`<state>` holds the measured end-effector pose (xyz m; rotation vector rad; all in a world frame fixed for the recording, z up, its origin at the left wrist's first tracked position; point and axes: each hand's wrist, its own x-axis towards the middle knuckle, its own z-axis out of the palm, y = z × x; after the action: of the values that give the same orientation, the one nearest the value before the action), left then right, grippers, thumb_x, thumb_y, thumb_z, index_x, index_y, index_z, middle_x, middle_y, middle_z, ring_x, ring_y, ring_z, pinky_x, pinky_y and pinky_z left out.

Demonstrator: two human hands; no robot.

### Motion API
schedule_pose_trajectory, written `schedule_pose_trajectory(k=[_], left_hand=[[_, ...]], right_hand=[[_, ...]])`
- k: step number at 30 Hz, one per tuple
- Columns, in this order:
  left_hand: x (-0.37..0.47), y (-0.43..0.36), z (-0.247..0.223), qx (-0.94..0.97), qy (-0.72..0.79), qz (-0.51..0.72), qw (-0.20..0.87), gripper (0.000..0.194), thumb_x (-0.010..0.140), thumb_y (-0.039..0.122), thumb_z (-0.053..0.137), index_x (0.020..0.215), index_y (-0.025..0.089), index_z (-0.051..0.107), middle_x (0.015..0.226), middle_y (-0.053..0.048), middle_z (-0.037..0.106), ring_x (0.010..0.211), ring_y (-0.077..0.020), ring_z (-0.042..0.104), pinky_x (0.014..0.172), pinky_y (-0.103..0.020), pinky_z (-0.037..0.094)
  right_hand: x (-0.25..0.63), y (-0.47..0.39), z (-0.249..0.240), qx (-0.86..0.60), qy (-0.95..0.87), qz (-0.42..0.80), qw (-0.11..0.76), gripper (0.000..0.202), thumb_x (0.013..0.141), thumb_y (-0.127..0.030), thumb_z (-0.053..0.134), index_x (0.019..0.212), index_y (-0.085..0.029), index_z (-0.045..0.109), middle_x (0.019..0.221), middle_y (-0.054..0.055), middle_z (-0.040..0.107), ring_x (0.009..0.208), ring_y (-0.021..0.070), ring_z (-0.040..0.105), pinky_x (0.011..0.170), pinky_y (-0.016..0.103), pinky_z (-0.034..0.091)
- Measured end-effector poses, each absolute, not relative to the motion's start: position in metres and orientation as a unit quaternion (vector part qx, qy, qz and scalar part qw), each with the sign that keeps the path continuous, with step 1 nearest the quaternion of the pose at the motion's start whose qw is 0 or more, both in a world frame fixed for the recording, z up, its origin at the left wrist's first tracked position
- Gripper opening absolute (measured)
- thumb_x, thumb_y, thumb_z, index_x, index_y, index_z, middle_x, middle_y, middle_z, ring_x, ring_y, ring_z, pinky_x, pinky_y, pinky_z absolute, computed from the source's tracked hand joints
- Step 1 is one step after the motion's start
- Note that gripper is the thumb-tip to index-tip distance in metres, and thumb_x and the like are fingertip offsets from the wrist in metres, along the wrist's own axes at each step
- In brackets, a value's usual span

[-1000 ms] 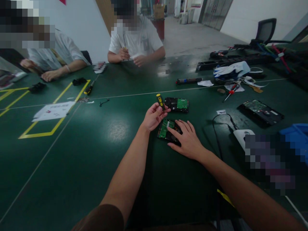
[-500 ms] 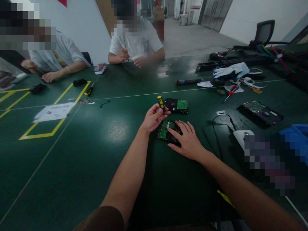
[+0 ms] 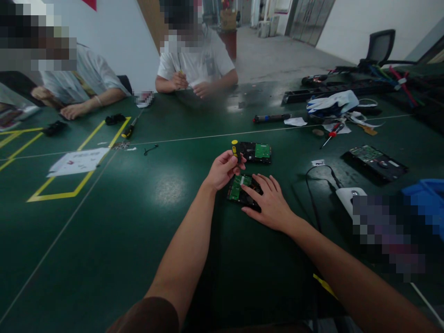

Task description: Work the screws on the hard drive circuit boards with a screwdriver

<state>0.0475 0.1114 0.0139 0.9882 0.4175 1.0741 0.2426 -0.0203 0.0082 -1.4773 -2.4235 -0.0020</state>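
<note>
My left hand (image 3: 225, 169) is closed around the yellow and black handle of a screwdriver (image 3: 235, 148), held roughly upright above the near hard drive (image 3: 237, 191). Its shaft and tip are hidden behind my fingers. The drive lies on the green table with its green circuit board facing up. My right hand (image 3: 269, 201) rests across the drive's right part, fingers spread, touching it. Just beyond, a second hard drive (image 3: 262, 151) lies with its board up, partly behind the screwdriver.
A third hard drive (image 3: 376, 163) lies at the right, near a white device (image 3: 350, 196) with a black cable. Further back are a red-handled screwdriver (image 3: 333, 134), gloves (image 3: 333, 104) and a dark cylindrical tool (image 3: 271, 118). Two people sit across the table; a paper sheet (image 3: 78, 162) lies left.
The screwdriver handle has turned more upright and shifted slightly right in my left hand. My right hand stays on the near hard drive.
</note>
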Motion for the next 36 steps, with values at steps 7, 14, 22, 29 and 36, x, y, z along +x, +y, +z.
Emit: schedule_pose_trajectory(k=[7, 14, 22, 29, 36], left_hand=[[0.046, 0.113, 0.012, 0.427, 0.219, 0.512, 0.713, 0.028, 0.082, 0.037, 0.087, 0.078, 0.015, 0.07, 0.11, -0.009, 0.076, 0.088, -0.0137, 0.07, 0.055, -0.019, 0.044], [0.047, 0.112, 0.015, 0.418, 0.206, 0.498, 0.732, 0.029, 0.086, 0.032, 0.085, 0.108, 0.018, 0.072, 0.102, -0.006, 0.077, 0.084, -0.0121, 0.072, 0.069, -0.021, 0.054], [0.045, 0.108, 0.022, 0.413, 0.2, 0.483, 0.746, 0.035, 0.087, 0.04, 0.083, 0.11, 0.021, 0.066, 0.101, -0.007, 0.076, 0.083, -0.0143, 0.073, 0.071, -0.023, 0.056], [0.043, 0.111, 0.02, 0.444, 0.202, 0.49, 0.722, 0.033, 0.088, 0.046, 0.082, 0.105, 0.021, 0.069, 0.098, -0.005, 0.073, 0.083, -0.0149, 0.071, 0.058, -0.022, 0.05], [0.045, 0.11, 0.022, 0.455, 0.208, 0.502, 0.705, 0.028, 0.089, 0.042, 0.08, 0.098, 0.015, 0.076, 0.118, -0.013, 0.075, 0.087, -0.0148, 0.07, 0.055, -0.02, 0.045]], right_hand=[[0.243, -0.02, 0.009, -0.513, -0.846, 0.006, 0.148, 0.066, 0.097, -0.059, 0.062, 0.156, -0.03, 0.052, 0.166, 0.015, 0.039, 0.154, 0.0402, 0.032, 0.125, 0.068, 0.019], [0.243, -0.021, 0.009, -0.513, -0.845, 0.002, 0.147, 0.067, 0.097, -0.059, 0.063, 0.156, -0.028, 0.052, 0.165, 0.017, 0.04, 0.153, 0.0402, 0.033, 0.125, 0.067, 0.019], [0.243, -0.021, 0.008, -0.514, -0.844, 0.005, 0.151, 0.067, 0.096, -0.058, 0.063, 0.156, -0.031, 0.051, 0.167, 0.014, 0.039, 0.154, 0.0407, 0.03, 0.125, 0.068, 0.02], [0.244, -0.021, 0.008, -0.51, -0.847, 0.006, 0.151, 0.066, 0.097, -0.059, 0.062, 0.156, -0.029, 0.052, 0.166, 0.016, 0.039, 0.154, 0.04, 0.032, 0.125, 0.067, 0.02], [0.243, -0.021, 0.01, -0.512, -0.845, 0.008, 0.15, 0.066, 0.097, -0.058, 0.063, 0.155, -0.029, 0.053, 0.166, 0.016, 0.04, 0.154, 0.0407, 0.032, 0.125, 0.068, 0.02]])
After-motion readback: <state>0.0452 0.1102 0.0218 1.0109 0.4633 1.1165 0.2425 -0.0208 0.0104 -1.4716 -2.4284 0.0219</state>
